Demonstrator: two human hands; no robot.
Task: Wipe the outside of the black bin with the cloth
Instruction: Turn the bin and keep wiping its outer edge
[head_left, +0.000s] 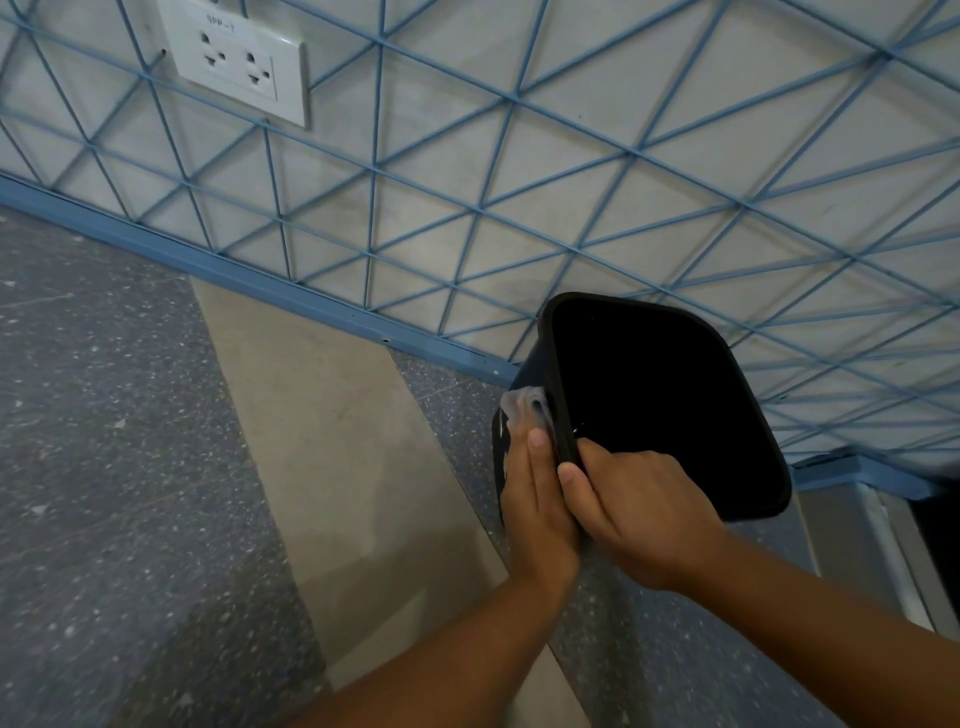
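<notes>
Left hand (537, 499) flat, fingers straight, presses grey cloth (524, 410) on bin (524, 371) outer side. Right hand (639, 512) grip clamps near rim. Bin tilted above the floor (130, 467), opening facing the camera, by the wall (519, 156).

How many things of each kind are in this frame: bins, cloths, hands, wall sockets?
Black bin: 1
Cloth: 1
Hands: 2, left hand pressing the cloth on the bin's outer side, right hand gripping the rim
Wall socket plate: 1
Total: 5
</notes>
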